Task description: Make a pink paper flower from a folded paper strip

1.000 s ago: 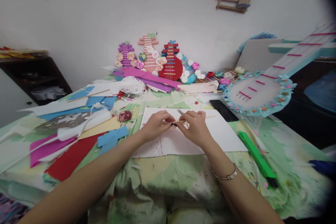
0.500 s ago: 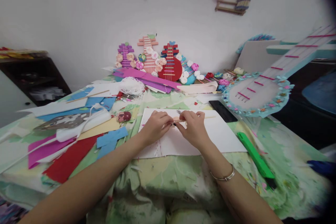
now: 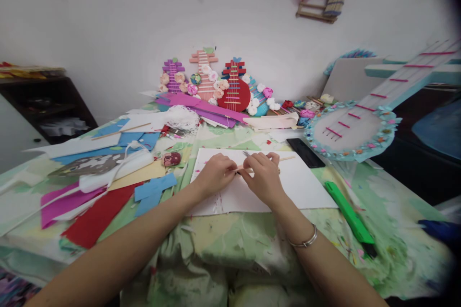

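Over a white sheet (image 3: 302, 184) on the table, my two hands work close together. My left hand (image 3: 217, 173) is closed, its thumb and fingertips pinching the left end of a thin wooden stick (image 3: 287, 159). Beside it, my right hand (image 3: 264, 175) is closed around the same stick, whose pale end sticks out to the right past the knuckles. A pale pinkish strip appears between the fingertips, mostly hidden. A grey metal tip (image 3: 246, 153) shows above my right fingers; what tool it belongs to is hidden.
A green utility knife (image 3: 349, 213) and a black phone-like slab (image 3: 306, 152) lie to the right. Blue paper strips (image 3: 154, 189) and red paper (image 3: 99, 216) lie left. White string (image 3: 182, 119) and a red lute-shaped craft (image 3: 234, 91) are behind; a larger lute (image 3: 355, 129) stands right.
My right hand has turned slightly, and the stick's free right end tilts up a little more. The fingertips of both hands remain close together.
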A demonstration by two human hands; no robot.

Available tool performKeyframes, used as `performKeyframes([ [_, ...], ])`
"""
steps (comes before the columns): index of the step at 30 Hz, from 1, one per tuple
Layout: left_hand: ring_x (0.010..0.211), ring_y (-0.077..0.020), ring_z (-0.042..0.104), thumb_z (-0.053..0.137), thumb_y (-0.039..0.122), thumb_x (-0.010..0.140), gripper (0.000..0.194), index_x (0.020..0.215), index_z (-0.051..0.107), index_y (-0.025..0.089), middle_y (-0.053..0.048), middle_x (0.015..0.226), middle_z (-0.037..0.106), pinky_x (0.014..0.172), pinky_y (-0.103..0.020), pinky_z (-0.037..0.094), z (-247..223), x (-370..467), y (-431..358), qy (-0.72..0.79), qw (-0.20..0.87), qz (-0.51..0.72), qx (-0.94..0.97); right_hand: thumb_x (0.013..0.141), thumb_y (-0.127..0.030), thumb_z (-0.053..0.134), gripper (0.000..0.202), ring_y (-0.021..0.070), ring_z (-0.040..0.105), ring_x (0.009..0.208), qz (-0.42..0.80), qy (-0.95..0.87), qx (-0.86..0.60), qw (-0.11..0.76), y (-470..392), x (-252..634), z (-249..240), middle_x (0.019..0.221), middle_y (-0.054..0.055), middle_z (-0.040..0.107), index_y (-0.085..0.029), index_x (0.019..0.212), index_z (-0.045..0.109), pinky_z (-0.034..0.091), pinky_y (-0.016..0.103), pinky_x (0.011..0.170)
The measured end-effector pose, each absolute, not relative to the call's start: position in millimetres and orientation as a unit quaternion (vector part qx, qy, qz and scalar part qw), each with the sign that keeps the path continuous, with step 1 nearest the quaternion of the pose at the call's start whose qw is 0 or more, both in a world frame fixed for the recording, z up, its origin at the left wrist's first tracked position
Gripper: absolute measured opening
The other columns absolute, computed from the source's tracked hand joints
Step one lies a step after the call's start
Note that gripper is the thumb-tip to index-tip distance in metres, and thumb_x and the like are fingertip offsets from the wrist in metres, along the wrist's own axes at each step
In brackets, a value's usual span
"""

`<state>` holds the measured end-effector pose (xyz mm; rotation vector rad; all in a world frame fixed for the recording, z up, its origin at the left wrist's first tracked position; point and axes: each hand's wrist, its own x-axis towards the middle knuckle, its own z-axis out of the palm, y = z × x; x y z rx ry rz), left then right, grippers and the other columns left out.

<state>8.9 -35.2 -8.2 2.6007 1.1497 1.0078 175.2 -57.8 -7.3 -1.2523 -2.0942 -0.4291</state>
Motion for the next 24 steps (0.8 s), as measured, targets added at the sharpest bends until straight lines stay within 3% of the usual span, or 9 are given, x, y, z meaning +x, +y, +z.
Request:
performKeyframes([
  [7, 0.065, -0.0146, 0.052, 0.061, 0.026, 0.073, 0.013, 0.066, 0.064, 0.015, -0.003, 0.066, 0.064, 0.062, -0.026, 0.038, -1.8, 5.5, -35.2, 0.415, 0.143, 0.339, 0.832, 0.081, -0.027, 0.051, 0.012, 0.0164, 0.048, 0.077, -0.166, -0.803, -0.47, 0.325, -56.5, 175.9, -8.4, 0.076, 0.003, 0.059, -0.018, 0.074, 0.054, 0.019, 0.035, 0.082],
  [13, 0.068, -0.0156, 0.051, 0.061, 0.018, 0.072, 0.012, 0.061, 0.061, 0.016, -0.002, 0.062, 0.062, 0.063, -0.026, 0.038, -3.7, 3.8, -34.0, 0.41, 0.105, 0.342, 0.839, 0.079, -0.038, 0.053, 0.022, 0.0175, 0.048, 0.075, -0.196, -0.785, -0.506, 0.298, -56.1, 175.2, -9.1, 0.075, 0.004, 0.058, -0.017, 0.074, 0.054, 0.019, 0.035, 0.078],
  [24, 0.071, -0.0177, 0.048, 0.063, 0.017, 0.073, 0.011, 0.063, 0.062, 0.016, -0.003, 0.063, 0.062, 0.068, -0.029, 0.038, -10.9, 3.4, -29.5, 0.394, 0.051, 0.333, 0.855, 0.079, -0.038, 0.054, 0.024, 0.0171, 0.047, 0.073, -0.213, -0.771, -0.514, 0.31, -57.6, 173.2, -10.1, 0.072, 0.004, 0.057, -0.016, 0.07, 0.052, 0.019, 0.035, 0.076],
])
